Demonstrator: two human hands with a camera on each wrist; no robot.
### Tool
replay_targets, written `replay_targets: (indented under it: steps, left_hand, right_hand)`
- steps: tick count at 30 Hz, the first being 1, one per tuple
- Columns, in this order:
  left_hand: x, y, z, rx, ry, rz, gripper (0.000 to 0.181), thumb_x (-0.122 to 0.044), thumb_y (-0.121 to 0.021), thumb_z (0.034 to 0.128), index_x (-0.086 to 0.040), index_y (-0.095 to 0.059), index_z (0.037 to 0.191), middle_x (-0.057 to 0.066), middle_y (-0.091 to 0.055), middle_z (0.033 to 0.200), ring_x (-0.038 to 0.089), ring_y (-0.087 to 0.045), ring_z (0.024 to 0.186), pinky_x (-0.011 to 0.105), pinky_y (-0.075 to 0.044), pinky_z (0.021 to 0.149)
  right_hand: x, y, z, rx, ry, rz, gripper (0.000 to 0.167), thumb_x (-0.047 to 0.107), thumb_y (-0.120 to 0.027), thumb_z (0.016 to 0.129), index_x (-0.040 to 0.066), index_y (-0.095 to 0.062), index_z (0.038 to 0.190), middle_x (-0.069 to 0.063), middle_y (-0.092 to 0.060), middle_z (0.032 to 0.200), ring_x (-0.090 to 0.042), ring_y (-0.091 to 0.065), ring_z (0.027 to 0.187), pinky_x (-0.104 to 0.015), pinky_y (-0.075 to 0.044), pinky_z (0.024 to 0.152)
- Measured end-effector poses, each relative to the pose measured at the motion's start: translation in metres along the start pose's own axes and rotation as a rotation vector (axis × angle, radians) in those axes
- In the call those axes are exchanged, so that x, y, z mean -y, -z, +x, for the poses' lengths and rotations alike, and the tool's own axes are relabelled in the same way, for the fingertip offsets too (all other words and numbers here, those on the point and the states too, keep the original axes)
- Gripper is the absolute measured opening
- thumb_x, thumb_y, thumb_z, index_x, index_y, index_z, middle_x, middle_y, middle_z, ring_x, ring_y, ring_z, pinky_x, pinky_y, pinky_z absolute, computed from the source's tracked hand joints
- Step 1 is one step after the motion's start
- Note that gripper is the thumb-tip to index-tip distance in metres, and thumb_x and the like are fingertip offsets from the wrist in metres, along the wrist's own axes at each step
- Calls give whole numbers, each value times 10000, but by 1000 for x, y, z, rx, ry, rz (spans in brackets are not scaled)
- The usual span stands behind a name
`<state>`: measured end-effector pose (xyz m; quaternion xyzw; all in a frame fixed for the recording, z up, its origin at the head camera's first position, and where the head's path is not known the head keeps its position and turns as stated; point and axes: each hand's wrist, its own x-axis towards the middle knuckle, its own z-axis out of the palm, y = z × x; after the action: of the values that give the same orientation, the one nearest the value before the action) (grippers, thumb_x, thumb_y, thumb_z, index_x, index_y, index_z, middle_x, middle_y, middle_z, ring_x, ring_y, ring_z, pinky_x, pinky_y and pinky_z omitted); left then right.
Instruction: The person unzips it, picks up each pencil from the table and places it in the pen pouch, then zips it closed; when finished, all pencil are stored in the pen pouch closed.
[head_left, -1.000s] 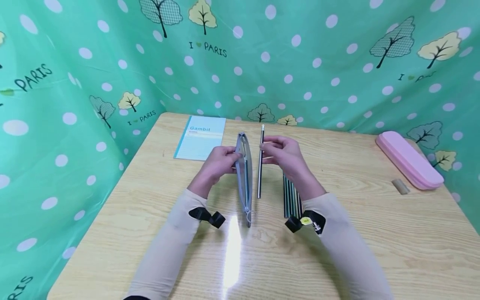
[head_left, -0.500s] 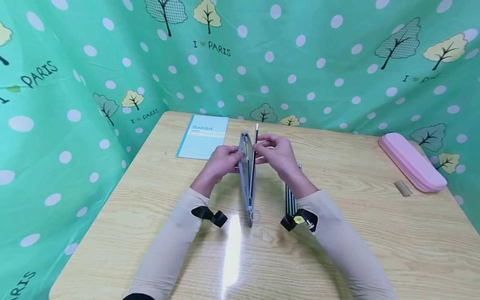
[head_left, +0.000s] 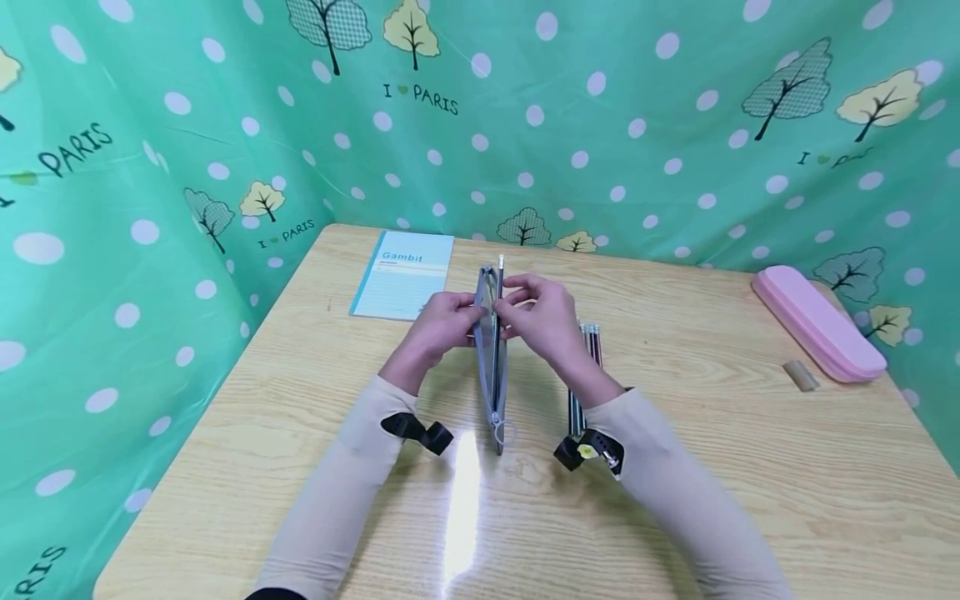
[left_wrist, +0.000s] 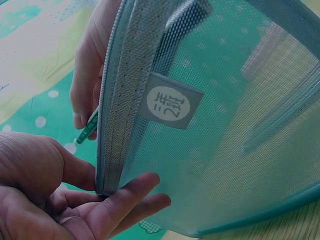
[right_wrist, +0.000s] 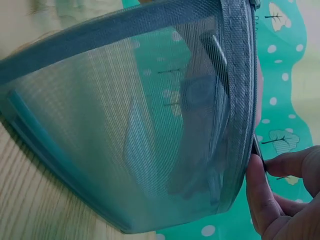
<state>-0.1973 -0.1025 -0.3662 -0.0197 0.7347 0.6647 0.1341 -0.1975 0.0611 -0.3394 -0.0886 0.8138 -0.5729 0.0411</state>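
A grey-blue mesh zip pouch [head_left: 485, 354] stands on edge at the table's middle, its zipped mouth parted. My left hand [head_left: 444, 325] pinches the rim from the left side; in the left wrist view, thumb and fingers straddle the edge beside a small printed tag [left_wrist: 167, 102]. My right hand [head_left: 542, 317] pinches a dark pencil [head_left: 501, 273] with a pale eraser end. Most of the pencil's length lies within the mouth, while its eraser end sticks out at the far end. Through the mesh in the right wrist view, a dark stick shape [right_wrist: 216, 55] shows.
Several striped pencils [head_left: 592, 337] lie on the table beneath my right forearm. A notebook [head_left: 405, 275] sits at the back left. Toward the right are a pink pencil case [head_left: 819, 323] and a small grey-brown block [head_left: 801, 376]. A green curtain [head_left: 622, 125] hangs behind.
My right hand has moved left with the pencil, from beside the pouch into its mouth, and slightly toward me. My left hand and the pouch have stayed nearly in place.
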Motion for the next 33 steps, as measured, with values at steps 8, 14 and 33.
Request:
replay_targets:
  steps: [8, 14, 33]
  left_hand:
    - [0, 0, -2, -2, -7, 8, 380, -54, -486, 1078, 101, -543, 1420, 290, -644, 1288, 395, -688, 1129, 394, -645, 917]
    - [2, 0, -1, 2, -4, -6, 395, -38, -482, 1074, 124, -507, 1434, 324, -617, 1316, 456, -654, 1176, 423, -626, 957]
    - [2, 1, -1, 4, -17, -1, 393, -48, -488, 1077, 119, -516, 1432, 332, -620, 1299, 476, -660, 1144, 421, -637, 933]
  right_hand:
    - [-1, 9, -2, -32, -17, 67, 379, 47, -683, 958, -61, -632, 1317, -219, -702, 1053, -140, -711, 671, -301, -669, 633]
    - [-12, 36, -1, -91, -45, 138, 312, 57, -627, 990, -93, -641, 1264, -142, -659, 971, -147, -696, 674, -291, -671, 666]
    - [-97, 112, -10, 96, -293, -280, 453, 227, -625, 1032, -118, -579, 1321, -289, -681, 1148, -192, -730, 785, -339, -675, 738]
